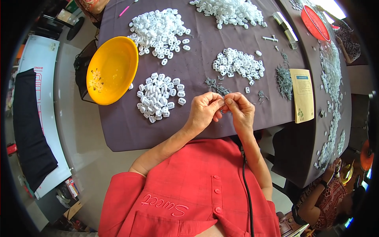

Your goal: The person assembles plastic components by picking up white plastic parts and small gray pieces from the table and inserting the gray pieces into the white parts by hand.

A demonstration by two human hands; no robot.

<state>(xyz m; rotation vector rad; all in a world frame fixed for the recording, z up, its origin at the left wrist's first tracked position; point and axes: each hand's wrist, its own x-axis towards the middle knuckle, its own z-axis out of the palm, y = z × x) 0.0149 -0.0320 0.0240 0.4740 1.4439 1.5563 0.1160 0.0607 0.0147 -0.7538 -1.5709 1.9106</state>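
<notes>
Near the table's front edge, my left hand [204,111] and my right hand [241,112] meet fingertip to fingertip. Both are closed in a pinch, and whatever sits between them is too small and covered to make out. Just beyond the fingers lies a small heap of thin grey screw-like pieces [217,87]. To the left of my hands is a pile of white oval plastic pieces [158,98], each with two dark marks or holes. A similar pile of flat white plastic pieces [238,63] spreads behind the grey heap.
A yellow bowl [112,71] leans at the table's left edge over a dark basket [81,67]. Larger white piles [160,29] lie farther back. At right are more grey pieces [283,81], a tan booklet [302,94] and a red basket [315,23]. Other people sit around the tables.
</notes>
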